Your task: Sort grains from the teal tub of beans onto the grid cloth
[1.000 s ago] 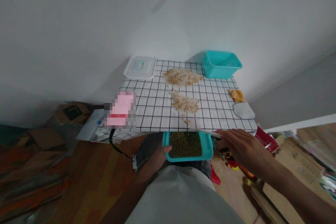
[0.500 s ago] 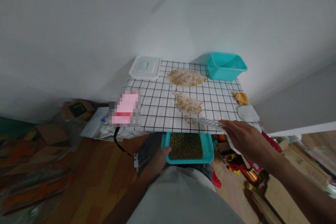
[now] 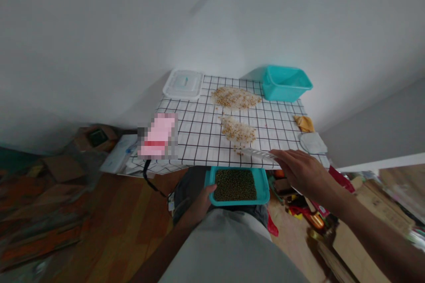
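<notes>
Left hand [image 3: 199, 201] grips the teal tray [image 3: 265, 188] of green beans just below the checked table [image 3: 199, 137] edge. Right hand [image 3: 303, 170], closed on a white slotted scraper [image 3: 260, 154], rests at that edge near the closer grain pile [image 3: 238, 130]

- One head-worn view looks forward and down from above the person's lap.
- It faces the checked surface [image 3: 199, 137] and the wall [image 3: 99, 31] behind, near enough that the right hand [image 3: 299, 170] reaches its front edge.

Tray [image 3: 265, 188]: smooth turquoise plastic. Tub [image 3: 287, 83]: glossy plastic. Table cover [image 3: 199, 132]: smooth gridded sheet. Floor [image 3: 126, 225]: polished wood.
</notes>
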{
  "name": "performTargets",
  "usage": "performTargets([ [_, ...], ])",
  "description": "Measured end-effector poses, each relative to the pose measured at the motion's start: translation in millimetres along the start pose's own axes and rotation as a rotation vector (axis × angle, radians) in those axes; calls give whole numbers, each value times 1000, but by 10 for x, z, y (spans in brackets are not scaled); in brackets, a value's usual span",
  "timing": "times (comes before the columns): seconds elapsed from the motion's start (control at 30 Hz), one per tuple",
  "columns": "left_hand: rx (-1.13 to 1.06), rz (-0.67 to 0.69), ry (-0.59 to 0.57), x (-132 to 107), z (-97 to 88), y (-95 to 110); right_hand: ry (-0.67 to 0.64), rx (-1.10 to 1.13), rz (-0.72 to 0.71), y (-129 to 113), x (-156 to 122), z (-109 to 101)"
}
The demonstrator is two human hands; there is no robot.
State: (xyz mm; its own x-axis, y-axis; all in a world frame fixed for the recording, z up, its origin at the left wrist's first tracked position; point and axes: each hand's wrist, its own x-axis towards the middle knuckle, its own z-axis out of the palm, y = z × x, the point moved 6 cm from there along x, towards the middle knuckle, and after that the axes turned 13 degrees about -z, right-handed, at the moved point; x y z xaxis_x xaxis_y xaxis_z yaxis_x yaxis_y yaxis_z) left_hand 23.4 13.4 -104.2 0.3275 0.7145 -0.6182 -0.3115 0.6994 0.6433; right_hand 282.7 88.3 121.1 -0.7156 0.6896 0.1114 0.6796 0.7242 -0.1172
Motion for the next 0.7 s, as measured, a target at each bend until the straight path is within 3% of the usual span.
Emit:
performTargets([
  [0.2, -61, -30, -39, 0, 302, 108, 2, 27, -39, -76, 27, -5],
  [0.3, -46, -34, -26, -16, 224, 82, -10, 33, -42, -98, -5, -17],
  [0.43, 105, 60, 113, 2, -66, 6, 11, 41, -50, -122, -72, -32],
  [0.5, 136, 96, 144, 12, -125, -3, 26, 48, -56, -137, -97, -41],
  [0.7, 101, 58, 80, -47, 143, 183, -21, 71, -28, -184, -134, -45],
])
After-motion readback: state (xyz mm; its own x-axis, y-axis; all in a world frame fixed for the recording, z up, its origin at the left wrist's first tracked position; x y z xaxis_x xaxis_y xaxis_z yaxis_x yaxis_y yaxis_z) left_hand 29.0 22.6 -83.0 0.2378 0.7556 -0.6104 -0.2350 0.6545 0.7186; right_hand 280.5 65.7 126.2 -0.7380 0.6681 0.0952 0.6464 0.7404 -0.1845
